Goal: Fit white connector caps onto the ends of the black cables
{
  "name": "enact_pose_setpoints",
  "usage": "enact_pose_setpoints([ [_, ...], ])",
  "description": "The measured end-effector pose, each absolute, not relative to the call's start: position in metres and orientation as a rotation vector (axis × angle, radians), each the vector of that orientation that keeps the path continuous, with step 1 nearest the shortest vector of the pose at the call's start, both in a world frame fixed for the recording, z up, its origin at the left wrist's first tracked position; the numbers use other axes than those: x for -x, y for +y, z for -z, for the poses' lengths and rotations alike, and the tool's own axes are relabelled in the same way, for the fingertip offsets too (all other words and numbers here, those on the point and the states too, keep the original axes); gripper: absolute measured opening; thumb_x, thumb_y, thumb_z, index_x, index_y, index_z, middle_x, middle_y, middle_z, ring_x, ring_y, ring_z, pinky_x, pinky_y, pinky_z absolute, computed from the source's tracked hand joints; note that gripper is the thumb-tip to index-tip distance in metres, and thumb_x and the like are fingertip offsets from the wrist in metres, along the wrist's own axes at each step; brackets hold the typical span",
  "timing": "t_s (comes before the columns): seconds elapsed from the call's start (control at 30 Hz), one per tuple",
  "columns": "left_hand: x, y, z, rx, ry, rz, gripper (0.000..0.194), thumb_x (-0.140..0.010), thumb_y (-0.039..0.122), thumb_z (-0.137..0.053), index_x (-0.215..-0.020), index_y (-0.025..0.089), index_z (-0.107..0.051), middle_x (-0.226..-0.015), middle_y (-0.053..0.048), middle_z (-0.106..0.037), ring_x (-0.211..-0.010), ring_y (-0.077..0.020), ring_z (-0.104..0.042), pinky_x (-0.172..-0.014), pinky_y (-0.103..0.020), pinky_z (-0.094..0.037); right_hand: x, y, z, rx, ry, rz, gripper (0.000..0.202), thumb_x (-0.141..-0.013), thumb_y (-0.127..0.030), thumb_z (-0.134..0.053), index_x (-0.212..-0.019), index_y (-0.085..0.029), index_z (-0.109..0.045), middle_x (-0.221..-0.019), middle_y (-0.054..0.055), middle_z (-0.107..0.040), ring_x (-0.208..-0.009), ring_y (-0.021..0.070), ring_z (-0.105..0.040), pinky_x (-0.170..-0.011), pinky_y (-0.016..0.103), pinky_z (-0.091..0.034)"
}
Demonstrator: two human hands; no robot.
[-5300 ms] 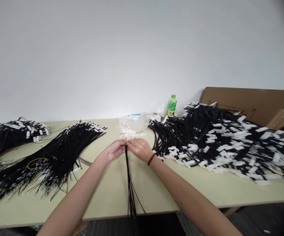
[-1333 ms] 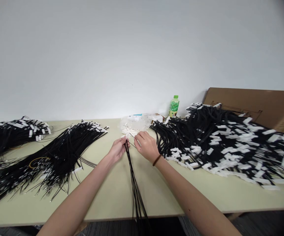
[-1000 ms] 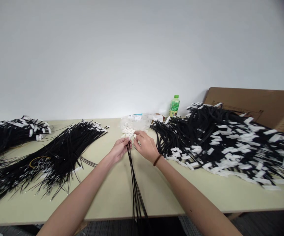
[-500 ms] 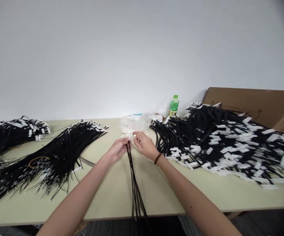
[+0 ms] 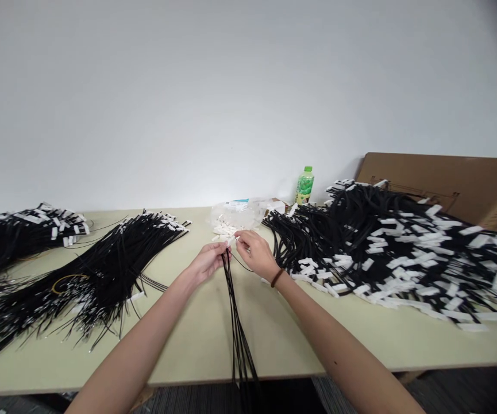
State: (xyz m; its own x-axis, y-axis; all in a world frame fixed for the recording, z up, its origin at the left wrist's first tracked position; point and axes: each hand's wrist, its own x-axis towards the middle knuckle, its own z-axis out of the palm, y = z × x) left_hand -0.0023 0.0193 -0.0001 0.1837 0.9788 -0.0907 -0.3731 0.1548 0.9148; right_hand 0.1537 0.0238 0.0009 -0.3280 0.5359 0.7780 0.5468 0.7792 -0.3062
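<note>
My left hand (image 5: pixel 211 259) is closed on the white-tagged upper end of a bundle of thin black cables (image 5: pixel 236 325). The bundle hangs down past the table's front edge. My right hand (image 5: pixel 253 252) pinches at a small white piece beside the left fingertips, and a single black cable curves below it. Exactly how that piece and the cable meet is too small to tell. Just behind both hands, white connectors (image 5: pixel 223 227) lie at the mouth of a clear plastic bag (image 5: pixel 243 214).
Black cables with white ends (image 5: pixel 140 247) are heaped at left, with another pile (image 5: pixel 28 227) farther left. A large pile (image 5: pixel 386 247) covers the right side. Behind it stand a green-capped bottle (image 5: pixel 304 185) and a cardboard box (image 5: pixel 429 178). The table (image 5: pixel 196 345) is pale green.
My right hand has shifted very slightly right and its fingers have moved a little. My left hand still grips the bundle in nearly the same place.
</note>
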Motion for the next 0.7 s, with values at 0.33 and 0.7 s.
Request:
enact_pose_setpoints([
  [0.33,0.004,0.025,-0.001,-0.811,0.881,-1.213,0.011,-0.078,0.006,-0.053,-0.072,0.008,-0.062,-0.063,-0.006,-0.061,-0.056,-0.0102,-0.057,-0.060,-0.021,-0.048,-0.152,0.016,-0.003,0.775,-1.946,0.245,0.018,-0.084,-0.014,-0.049,-0.097,-0.018,-0.060,-0.114,0.008,-0.056,-0.104,0.0225,-0.046,-0.088,0.037,-0.043],
  [0.7,0.008,0.025,0.001,-0.806,0.917,-1.217,0.010,-0.075,0.006,-0.054,-0.071,0.009,-0.063,-0.063,-0.004,-0.061,-0.053,-0.0099,-0.056,-0.053,-0.021,-0.046,-0.151,0.016,-0.001,0.574,-2.230,0.448,0.018,-0.078,-0.012,-0.057,-0.092,-0.021,-0.065,-0.111,0.003,-0.059,-0.105,0.0230,-0.045,-0.089,0.039,-0.039],
])
